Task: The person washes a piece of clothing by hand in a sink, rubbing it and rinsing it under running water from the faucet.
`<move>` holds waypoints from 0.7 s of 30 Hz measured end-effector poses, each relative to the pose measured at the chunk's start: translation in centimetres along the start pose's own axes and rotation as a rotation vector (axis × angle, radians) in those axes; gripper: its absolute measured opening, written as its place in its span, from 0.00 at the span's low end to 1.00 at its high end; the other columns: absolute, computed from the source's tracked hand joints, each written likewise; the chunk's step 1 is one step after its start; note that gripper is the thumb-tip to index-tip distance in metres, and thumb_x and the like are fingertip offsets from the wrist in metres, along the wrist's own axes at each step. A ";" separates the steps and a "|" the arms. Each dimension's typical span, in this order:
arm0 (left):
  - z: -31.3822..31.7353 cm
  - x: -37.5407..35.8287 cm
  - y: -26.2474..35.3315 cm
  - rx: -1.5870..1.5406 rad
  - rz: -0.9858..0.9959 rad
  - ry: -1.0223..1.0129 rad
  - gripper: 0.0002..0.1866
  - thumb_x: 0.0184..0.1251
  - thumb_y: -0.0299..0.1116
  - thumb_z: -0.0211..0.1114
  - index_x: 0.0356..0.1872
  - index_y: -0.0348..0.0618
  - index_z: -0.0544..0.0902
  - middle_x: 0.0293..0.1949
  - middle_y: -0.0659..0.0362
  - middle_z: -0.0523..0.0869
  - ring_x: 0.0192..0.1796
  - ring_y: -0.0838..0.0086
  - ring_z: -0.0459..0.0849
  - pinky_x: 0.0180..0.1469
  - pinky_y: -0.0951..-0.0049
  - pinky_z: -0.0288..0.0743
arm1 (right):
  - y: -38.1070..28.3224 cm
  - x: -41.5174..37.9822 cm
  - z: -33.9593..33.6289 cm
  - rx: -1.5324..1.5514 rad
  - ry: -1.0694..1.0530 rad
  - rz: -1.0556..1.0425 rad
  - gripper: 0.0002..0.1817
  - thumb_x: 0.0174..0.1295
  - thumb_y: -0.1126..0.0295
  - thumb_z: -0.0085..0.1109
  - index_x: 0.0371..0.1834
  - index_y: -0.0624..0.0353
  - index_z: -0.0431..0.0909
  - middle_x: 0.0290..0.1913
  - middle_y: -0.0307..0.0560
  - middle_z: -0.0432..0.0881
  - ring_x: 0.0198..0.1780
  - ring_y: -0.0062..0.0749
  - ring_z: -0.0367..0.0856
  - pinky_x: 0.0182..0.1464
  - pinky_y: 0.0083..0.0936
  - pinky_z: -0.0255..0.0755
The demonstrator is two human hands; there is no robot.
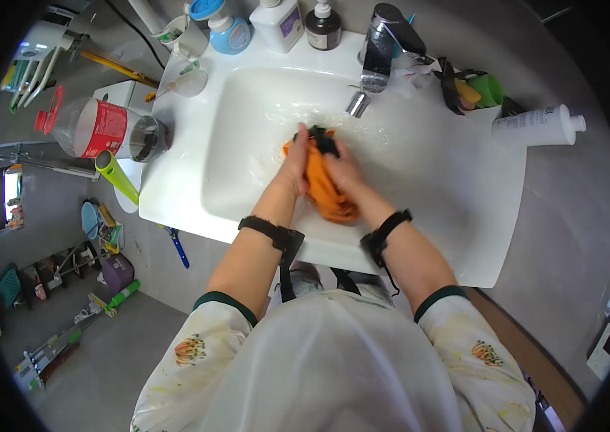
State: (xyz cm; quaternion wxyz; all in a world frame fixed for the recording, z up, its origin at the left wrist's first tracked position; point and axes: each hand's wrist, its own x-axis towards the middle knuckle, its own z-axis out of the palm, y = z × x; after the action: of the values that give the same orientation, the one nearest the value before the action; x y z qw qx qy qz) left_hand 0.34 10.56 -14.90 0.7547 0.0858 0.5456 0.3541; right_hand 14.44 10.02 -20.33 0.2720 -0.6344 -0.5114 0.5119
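Note:
An orange and black cloth (326,189) is bunched between my two hands in the white sink (222,137), just below the faucet (377,61). My left hand (295,164) grips its left side, fingers pointing up toward the dark part. On the other side my right hand (343,167), slightly blurred, is closed on the cloth near the black part. The lower orange end hangs toward the sink's front edge. Rippling water lies around the cloth and hands. Black straps circle both wrists.
Behind the basin stand a blue bottle (230,34), a white bottle (277,25) and a dark pump bottle (323,27). A large plastic bottle (107,129) is at the left; a white bottle (535,126) and green cup (489,91) are at the right.

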 end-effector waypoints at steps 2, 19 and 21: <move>-0.7 -0.8 1.4 -0.351 -0.097 -0.243 0.40 0.64 0.70 0.42 0.57 0.44 0.75 0.55 0.49 0.79 0.59 0.56 0.76 0.65 0.54 0.66 | -4.9 -4.1 1.0 0.008 0.039 -0.224 0.27 0.55 0.53 0.61 0.55 0.55 0.73 0.52 0.59 0.76 0.53 0.53 0.76 0.55 0.40 0.70; -1.0 -7.8 -0.3 0.521 0.404 -0.007 0.32 0.61 0.38 0.58 0.66 0.45 0.60 0.56 0.53 0.75 0.61 0.63 0.71 0.61 0.63 0.65 | -3.5 0.5 -9.5 -0.671 0.212 -0.307 0.34 0.55 0.34 0.53 0.59 0.44 0.71 0.58 0.56 0.74 0.58 0.51 0.73 0.57 0.40 0.68; -0.6 -9.5 1.8 0.370 0.104 0.381 0.45 0.60 0.52 0.61 0.73 0.47 0.50 0.68 0.46 0.63 0.68 0.54 0.63 0.69 0.47 0.48 | -1.7 0.1 -9.7 -0.794 0.450 0.090 0.46 0.49 0.30 0.55 0.68 0.46 0.65 0.64 0.60 0.66 0.67 0.53 0.62 0.65 0.43 0.60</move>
State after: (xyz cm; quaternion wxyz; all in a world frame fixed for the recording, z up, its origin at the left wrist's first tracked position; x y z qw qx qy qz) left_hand -2.43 5.75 -6.97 0.5907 0.1820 0.7280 0.2966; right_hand 22.77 12.39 -15.72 0.0894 -0.8064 -0.5683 0.1371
